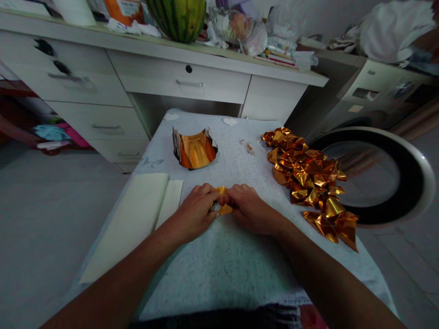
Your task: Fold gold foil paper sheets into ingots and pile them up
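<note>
Between my two hands is a small sheet of gold foil paper (225, 209), partly hidden by the fingers. My left hand (200, 205) pinches its left side, and my right hand (250, 208) pinches the right side. Beyond them stands a curved stack of gold foil sheets (196, 148). On the right of the table lies a heap of folded gold foil pieces (308, 169), pointed and shiny. Left of my left hand rest pale paper sheets (133, 219), one stack beside a narrower one.
A cloth-covered table (219, 265) carries everything. Small scraps (249, 147) lie near its middle. Behind it, a white drawer desk (185, 80) holds a watermelon (178, 18) and a glass bowl (233, 27). At right, the round door (373, 176) of a washing machine hangs ajar beside the table.
</note>
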`<state>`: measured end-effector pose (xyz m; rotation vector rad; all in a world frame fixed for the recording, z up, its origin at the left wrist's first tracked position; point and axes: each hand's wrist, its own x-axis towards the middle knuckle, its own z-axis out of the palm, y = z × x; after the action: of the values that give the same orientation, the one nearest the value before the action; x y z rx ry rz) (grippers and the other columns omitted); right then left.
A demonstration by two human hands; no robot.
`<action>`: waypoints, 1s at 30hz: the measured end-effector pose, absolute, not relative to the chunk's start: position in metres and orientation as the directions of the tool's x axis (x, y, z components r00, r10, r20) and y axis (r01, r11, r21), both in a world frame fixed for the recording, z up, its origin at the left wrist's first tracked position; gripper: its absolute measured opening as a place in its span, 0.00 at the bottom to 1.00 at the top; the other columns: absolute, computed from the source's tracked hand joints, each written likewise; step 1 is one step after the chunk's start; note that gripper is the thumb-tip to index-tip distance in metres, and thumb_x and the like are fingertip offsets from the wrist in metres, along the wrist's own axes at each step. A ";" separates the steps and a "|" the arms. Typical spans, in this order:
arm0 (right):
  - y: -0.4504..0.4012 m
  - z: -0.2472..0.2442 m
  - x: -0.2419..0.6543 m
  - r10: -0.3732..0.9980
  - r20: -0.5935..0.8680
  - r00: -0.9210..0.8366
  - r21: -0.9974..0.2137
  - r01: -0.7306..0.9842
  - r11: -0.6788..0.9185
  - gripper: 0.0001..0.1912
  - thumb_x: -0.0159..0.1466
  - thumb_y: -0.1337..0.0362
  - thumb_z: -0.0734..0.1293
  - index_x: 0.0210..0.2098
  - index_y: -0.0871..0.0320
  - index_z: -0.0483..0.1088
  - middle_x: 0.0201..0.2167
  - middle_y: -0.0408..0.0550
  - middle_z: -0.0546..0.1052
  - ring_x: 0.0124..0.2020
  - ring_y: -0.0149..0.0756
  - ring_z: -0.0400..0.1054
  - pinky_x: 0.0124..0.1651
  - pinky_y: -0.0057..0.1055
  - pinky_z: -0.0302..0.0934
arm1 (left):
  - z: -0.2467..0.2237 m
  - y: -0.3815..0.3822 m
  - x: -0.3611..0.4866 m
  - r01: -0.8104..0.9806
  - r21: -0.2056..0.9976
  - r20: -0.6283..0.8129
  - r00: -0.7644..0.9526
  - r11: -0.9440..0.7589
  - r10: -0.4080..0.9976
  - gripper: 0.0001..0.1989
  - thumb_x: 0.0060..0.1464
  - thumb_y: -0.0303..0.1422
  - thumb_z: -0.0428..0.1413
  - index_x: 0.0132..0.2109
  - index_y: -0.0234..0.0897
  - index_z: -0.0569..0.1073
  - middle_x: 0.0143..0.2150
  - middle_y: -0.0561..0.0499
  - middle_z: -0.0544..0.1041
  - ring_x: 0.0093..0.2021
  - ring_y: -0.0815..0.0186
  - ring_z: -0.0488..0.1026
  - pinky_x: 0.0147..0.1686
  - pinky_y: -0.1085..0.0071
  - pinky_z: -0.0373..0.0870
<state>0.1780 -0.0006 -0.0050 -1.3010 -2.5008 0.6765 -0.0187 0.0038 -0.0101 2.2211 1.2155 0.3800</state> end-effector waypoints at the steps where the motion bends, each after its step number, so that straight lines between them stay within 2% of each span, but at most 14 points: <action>1: -0.001 -0.005 0.179 0.815 0.004 -0.579 -0.512 0.699 0.499 0.17 0.51 0.76 0.57 0.39 0.56 0.65 0.35 0.46 0.68 0.38 0.38 0.58 0.43 0.35 0.52 | -0.010 0.004 -0.019 0.674 0.608 -0.028 0.545 -0.419 0.838 0.10 0.50 0.25 0.54 0.40 0.40 0.73 0.43 0.49 0.69 0.46 0.58 0.64 0.48 0.60 0.63; 5: -0.001 -0.004 0.179 0.815 -0.008 -0.579 -0.523 0.697 0.490 0.17 0.52 0.76 0.57 0.39 0.56 0.66 0.35 0.46 0.68 0.38 0.38 0.58 0.43 0.34 0.52 | -0.009 0.004 -0.019 0.675 0.611 -0.035 0.545 -0.414 0.838 0.10 0.51 0.25 0.54 0.41 0.40 0.73 0.43 0.49 0.69 0.46 0.58 0.64 0.49 0.61 0.63; 15: -0.002 -0.005 0.174 0.841 -0.009 -0.541 -0.458 0.750 0.478 0.16 0.52 0.76 0.58 0.38 0.57 0.67 0.34 0.46 0.68 0.37 0.38 0.58 0.42 0.34 0.51 | -0.011 0.004 -0.019 0.674 0.596 -0.030 0.563 -0.437 0.826 0.10 0.52 0.25 0.53 0.42 0.39 0.72 0.43 0.48 0.69 0.46 0.59 0.64 0.49 0.61 0.63; 30: -0.007 -0.007 0.166 0.856 0.043 -0.515 -0.336 0.800 0.498 0.06 0.59 0.69 0.61 0.37 0.58 0.67 0.35 0.48 0.70 0.37 0.39 0.59 0.41 0.35 0.49 | -0.014 0.004 -0.021 0.649 0.610 -0.006 0.576 -0.454 0.817 0.08 0.55 0.27 0.53 0.42 0.39 0.72 0.42 0.49 0.68 0.46 0.59 0.63 0.48 0.60 0.63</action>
<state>0.1661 -0.0069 -0.0075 -1.4225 -2.5369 0.4074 -0.0207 0.0044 -0.0145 2.2439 1.1658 0.3900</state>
